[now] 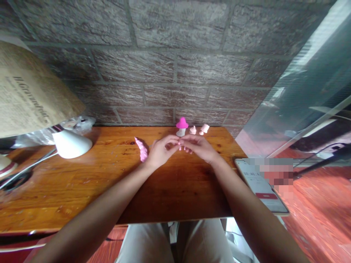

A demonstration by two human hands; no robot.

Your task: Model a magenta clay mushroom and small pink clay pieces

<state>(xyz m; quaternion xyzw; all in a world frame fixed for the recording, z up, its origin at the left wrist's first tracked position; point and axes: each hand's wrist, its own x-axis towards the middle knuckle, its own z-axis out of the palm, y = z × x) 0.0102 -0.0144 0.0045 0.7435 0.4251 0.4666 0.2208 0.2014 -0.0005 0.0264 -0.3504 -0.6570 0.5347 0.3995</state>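
Observation:
My left hand (163,149) and my right hand (197,147) meet above the table, thumbs and fingertips pinched together. Whatever lies between the fingertips is too small and too covered to make out. Just behind them stands a small mushroom figure (182,124) with a bright pink cap and a whitish stem. Two small pale pink shaped pieces, one rounded with a point (193,130) and one blockier (204,129), sit to its right near the wall. A long, lumpy pink piece (142,150), resembling modelling clay, lies beside my left wrist.
On the wooden table (90,186), a white lamp base (71,143), crumpled clear plastic (35,138) and dark-handled scissors (19,181) occupy the left. A printed brown paper bag (33,87) looms above. A phone or tablet (260,184) lies at the right edge. A brick wall (153,65) closes the back.

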